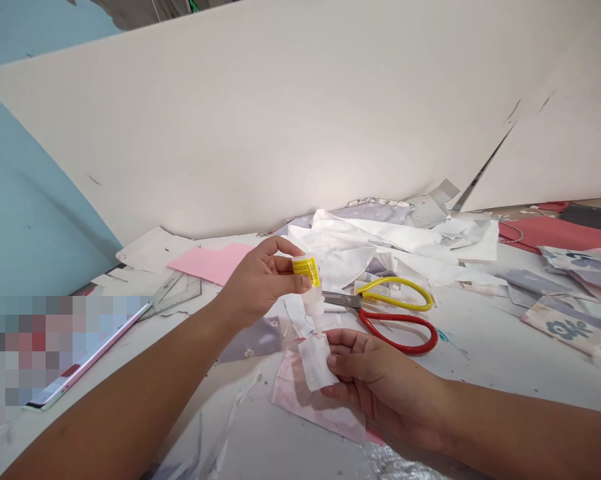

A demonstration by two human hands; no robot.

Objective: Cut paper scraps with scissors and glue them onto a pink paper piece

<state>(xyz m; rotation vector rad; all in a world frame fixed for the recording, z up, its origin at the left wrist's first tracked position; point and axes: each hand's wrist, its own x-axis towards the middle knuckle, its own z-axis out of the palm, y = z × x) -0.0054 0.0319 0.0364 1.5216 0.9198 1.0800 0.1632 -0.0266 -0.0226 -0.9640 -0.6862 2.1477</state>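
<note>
My left hand (258,280) is closed round a small white glue bottle with a yellow label (309,283), held tip down. Its nozzle touches the top edge of a small white paper piece (316,360). My right hand (373,383) holds that paper from below, thumb on its right side, fingers curled under it. Both hands hover just above the white table, over a pale pink printed scrap (310,407).
Scissors with one yellow and one red handle loop (395,310) lie just behind my hands. White and floral fabric scraps (380,247) pile up behind and to the right. A pink sheet (213,262), clear set squares (173,293) and a ruler (95,353) lie left. White boards (280,120) lean behind.
</note>
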